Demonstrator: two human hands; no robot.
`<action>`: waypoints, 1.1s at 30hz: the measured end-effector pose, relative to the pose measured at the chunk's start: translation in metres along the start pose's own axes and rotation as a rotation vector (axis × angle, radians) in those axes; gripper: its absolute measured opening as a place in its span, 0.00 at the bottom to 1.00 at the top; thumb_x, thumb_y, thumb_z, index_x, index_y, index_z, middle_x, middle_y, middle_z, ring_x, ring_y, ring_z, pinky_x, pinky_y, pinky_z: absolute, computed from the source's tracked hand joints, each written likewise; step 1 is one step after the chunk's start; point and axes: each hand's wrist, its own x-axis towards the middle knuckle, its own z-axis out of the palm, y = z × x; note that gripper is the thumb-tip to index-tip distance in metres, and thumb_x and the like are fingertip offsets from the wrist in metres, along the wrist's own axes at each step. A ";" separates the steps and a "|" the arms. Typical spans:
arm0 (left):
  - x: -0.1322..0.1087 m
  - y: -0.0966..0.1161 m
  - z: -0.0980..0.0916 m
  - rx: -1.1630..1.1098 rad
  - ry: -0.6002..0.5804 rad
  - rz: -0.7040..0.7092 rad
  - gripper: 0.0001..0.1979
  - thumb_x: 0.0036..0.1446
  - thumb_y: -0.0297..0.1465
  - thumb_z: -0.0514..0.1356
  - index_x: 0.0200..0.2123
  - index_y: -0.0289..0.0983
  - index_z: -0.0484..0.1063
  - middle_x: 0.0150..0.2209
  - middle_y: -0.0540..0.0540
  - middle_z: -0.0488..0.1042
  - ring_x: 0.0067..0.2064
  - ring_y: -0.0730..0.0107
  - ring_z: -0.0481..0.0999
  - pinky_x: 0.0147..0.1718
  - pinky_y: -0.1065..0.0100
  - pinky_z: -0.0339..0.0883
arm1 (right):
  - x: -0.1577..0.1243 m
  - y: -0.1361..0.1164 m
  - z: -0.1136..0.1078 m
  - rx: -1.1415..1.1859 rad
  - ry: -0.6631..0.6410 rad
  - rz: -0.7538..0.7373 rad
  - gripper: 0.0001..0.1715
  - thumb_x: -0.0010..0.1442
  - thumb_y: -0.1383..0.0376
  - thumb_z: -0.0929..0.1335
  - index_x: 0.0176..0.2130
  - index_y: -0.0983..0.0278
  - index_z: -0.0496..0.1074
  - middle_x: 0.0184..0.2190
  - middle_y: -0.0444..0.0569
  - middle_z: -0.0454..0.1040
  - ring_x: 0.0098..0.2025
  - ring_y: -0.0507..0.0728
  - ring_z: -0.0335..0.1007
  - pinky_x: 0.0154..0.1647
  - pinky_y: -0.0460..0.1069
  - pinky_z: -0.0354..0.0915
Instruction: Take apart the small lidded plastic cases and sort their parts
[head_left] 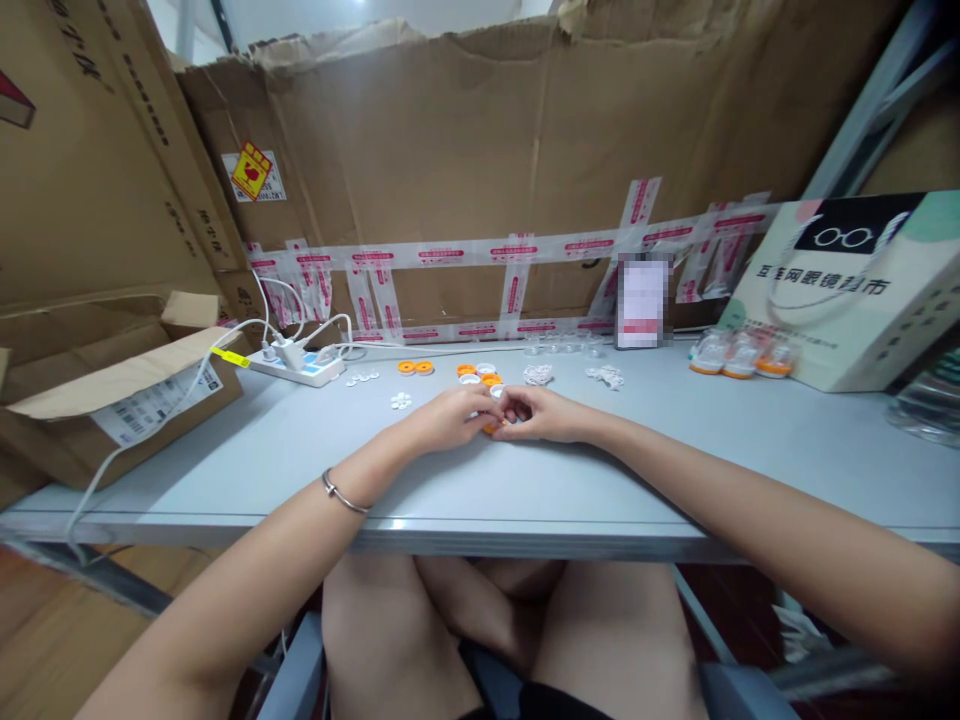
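Note:
My left hand (456, 415) and my right hand (536, 414) meet low over the middle of the table, fingertips touching. Between them shows a small orange round piece (490, 428), mostly covered by the fingers of both hands. Just behind the hands lie orange and white rings or caps, among them a white one (469, 379) and an orange one (491, 380). Two more orange round pieces (415, 368) sit side by side to the left. Small white discs (401, 401) form a cluster nearer my left hand, and a white stringy bundle (538, 375) lies behind my right hand.
A power strip (300, 368) with cables and an open cardboard box (150, 390) stand at left. Clear domes (562, 343), a phone (643, 300), another white bundle (605, 377), orange-based clear containers (739, 355) and a paper bag (832, 350) line the back and right.

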 end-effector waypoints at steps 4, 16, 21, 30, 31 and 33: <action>0.003 -0.002 0.001 -0.008 -0.021 0.002 0.07 0.54 0.24 0.55 0.32 0.33 0.73 0.33 0.45 0.71 0.35 0.72 0.69 0.38 0.72 0.61 | 0.001 -0.001 0.000 -0.013 0.014 0.014 0.22 0.42 0.51 0.70 0.28 0.64 0.63 0.23 0.40 0.60 0.25 0.48 0.52 0.24 0.45 0.50; 0.011 -0.006 0.001 0.011 -0.046 -0.093 0.03 0.50 0.26 0.59 0.28 0.33 0.73 0.28 0.48 0.72 0.31 0.74 0.69 0.31 0.74 0.60 | 0.004 0.003 0.002 0.006 -0.005 0.003 0.23 0.42 0.50 0.70 0.28 0.65 0.64 0.22 0.39 0.59 0.26 0.49 0.52 0.25 0.45 0.49; 0.009 -0.002 0.001 0.199 -0.056 0.001 0.05 0.52 0.26 0.56 0.29 0.33 0.73 0.29 0.45 0.72 0.33 0.71 0.69 0.34 0.73 0.61 | 0.005 0.005 0.002 0.014 -0.006 -0.005 0.22 0.42 0.51 0.71 0.28 0.65 0.64 0.22 0.39 0.57 0.25 0.49 0.52 0.25 0.45 0.49; 0.008 -0.003 0.000 0.306 -0.074 0.045 0.08 0.53 0.27 0.54 0.27 0.33 0.72 0.28 0.44 0.73 0.32 0.72 0.70 0.32 0.73 0.60 | 0.004 -0.001 0.002 0.015 -0.014 0.007 0.22 0.42 0.51 0.70 0.28 0.65 0.64 0.22 0.39 0.58 0.25 0.48 0.52 0.25 0.45 0.49; 0.008 -0.004 0.000 0.298 -0.062 0.048 0.08 0.53 0.27 0.55 0.26 0.33 0.72 0.28 0.45 0.72 0.31 0.72 0.69 0.32 0.73 0.59 | 0.003 -0.003 0.002 0.009 -0.017 0.013 0.22 0.42 0.51 0.70 0.28 0.65 0.64 0.22 0.39 0.58 0.25 0.48 0.52 0.25 0.45 0.49; 0.008 -0.003 0.000 0.259 -0.019 0.044 0.07 0.52 0.27 0.56 0.25 0.33 0.72 0.27 0.46 0.72 0.30 0.73 0.69 0.31 0.74 0.59 | 0.003 -0.004 0.001 0.004 -0.019 0.023 0.21 0.43 0.52 0.70 0.28 0.65 0.64 0.22 0.39 0.58 0.25 0.48 0.51 0.24 0.45 0.49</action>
